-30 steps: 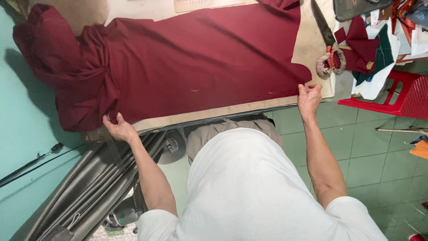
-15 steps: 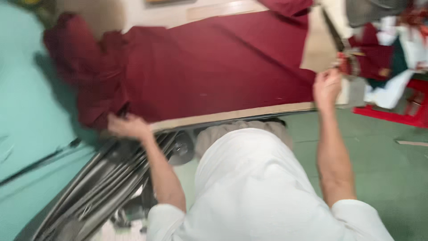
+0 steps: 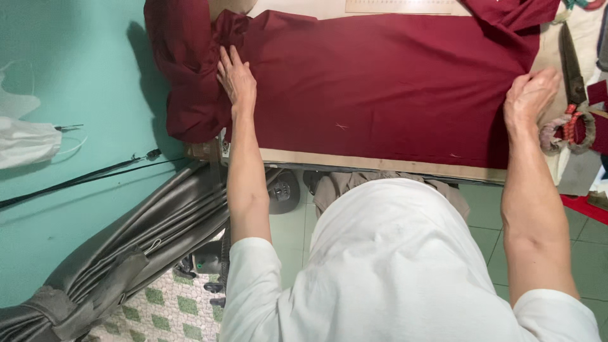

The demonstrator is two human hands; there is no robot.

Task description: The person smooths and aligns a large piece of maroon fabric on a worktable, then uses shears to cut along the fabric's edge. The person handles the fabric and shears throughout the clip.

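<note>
A large piece of dark red fabric (image 3: 380,82) lies spread over a wooden table (image 3: 380,166), bunched in folds at its left end (image 3: 183,69). My left hand (image 3: 236,77) rests flat on the cloth next to the bunched folds, fingers extended. At the cloth's right edge my right hand (image 3: 529,95) presses down, fingers curled over the fabric. Neither hand lifts anything.
Big scissors (image 3: 573,69) with red-wrapped handles lie on the table right of my right hand. A grey curtain (image 3: 126,253) hangs at lower left against a teal wall (image 3: 76,95). A ruler (image 3: 405,6) lies at the table's far edge. Green floor tiles lie below.
My left hand has moved from the table's near edge up onto the cloth by the folds. My right hand has shifted up along the right edge. The view has come closer.
</note>
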